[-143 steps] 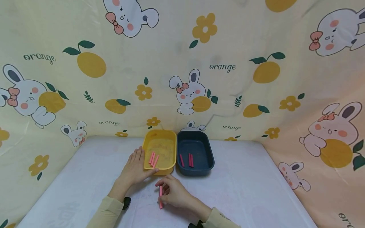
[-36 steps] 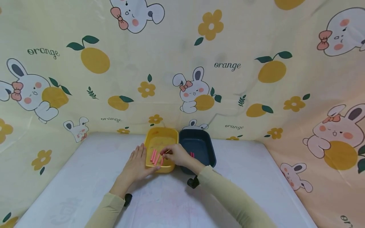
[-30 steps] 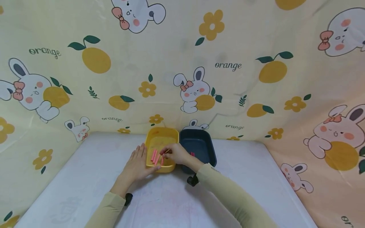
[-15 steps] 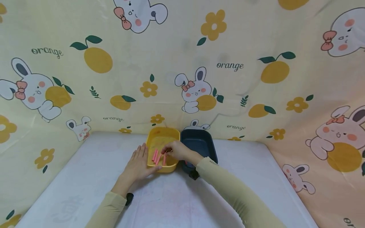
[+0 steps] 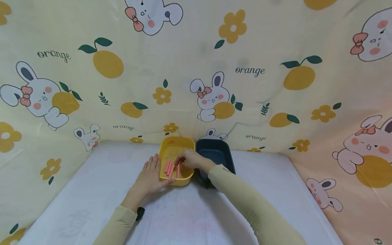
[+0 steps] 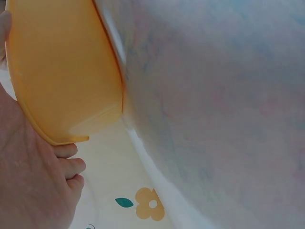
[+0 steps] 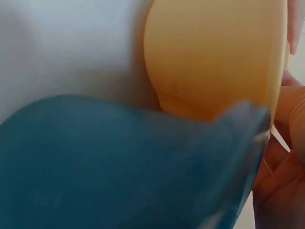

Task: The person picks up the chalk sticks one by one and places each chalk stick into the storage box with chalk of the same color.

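A yellow plastic bin (image 5: 180, 181) stands on the table with pink chalk-like sticks (image 5: 168, 167) lying together at its left. My left hand (image 5: 150, 175) rests along its left wall, fingers straight, thumb across the front rim; the left wrist view shows the fingers against the outer wall. Reaching in over the right wall, my right hand (image 5: 190, 159) has its fingers curled and pinches the upper end of another pink stick (image 5: 178, 172). The right wrist view hides that grip behind the bin walls.
A dark blue bin (image 5: 215, 144) stands against the yellow one's right side, partly covered by my right forearm. Inside it, a darker pink stick (image 5: 200, 173) shows beside the wrist. A patterned cloth (image 5: 196, 51) hangs behind the white-covered table (image 5: 183, 217).
My right hand has gone from the table in front, where it held a pink stick, up into the yellow bin. Lately it has barely moved. The left hand keeps its place.
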Available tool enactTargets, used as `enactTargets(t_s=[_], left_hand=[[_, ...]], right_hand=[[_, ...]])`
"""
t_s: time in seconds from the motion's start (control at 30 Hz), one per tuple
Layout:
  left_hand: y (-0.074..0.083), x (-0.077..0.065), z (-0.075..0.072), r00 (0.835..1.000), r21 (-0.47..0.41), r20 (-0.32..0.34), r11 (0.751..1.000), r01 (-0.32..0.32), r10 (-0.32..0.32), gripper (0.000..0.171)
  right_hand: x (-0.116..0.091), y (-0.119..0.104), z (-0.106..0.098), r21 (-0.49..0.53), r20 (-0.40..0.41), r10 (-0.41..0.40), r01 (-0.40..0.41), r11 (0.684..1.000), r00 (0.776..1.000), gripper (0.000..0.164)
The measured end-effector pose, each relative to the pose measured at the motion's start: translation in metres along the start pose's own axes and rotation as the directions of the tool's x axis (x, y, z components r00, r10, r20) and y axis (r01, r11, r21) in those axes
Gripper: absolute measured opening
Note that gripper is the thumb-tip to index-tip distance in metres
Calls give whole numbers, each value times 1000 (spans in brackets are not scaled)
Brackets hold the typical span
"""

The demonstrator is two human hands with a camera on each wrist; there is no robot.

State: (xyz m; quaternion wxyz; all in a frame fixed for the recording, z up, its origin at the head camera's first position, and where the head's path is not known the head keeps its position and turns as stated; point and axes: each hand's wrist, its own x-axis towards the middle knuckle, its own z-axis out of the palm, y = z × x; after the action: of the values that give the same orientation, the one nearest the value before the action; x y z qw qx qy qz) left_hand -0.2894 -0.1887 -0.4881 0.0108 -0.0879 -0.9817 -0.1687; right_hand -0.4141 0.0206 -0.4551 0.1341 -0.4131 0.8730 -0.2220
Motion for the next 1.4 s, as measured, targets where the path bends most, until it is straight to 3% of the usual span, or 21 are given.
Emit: enactTargets(t_s=[0.23,0.43,0.8,1.4], left_hand=[[0,0,-1,1000,7,0,1000,13,-13,128],[1,-1,-1,1000,5,0,1000,5,-5,126],[2,-2,0,1000,7,-9,1000,-14,14,125],[0,-1,0,1000,0,-3,1000,1,-1,125]], right_hand=[[6,-1,6,-31,-40,-12,11,999,999,27],[8,0,14,-65,-49,36,-39,997,998,27],[5,-6,18,-201,-42,83,-90,976,996,13],[4,-6,19,-169,-39,113,-118,979,993,13]])
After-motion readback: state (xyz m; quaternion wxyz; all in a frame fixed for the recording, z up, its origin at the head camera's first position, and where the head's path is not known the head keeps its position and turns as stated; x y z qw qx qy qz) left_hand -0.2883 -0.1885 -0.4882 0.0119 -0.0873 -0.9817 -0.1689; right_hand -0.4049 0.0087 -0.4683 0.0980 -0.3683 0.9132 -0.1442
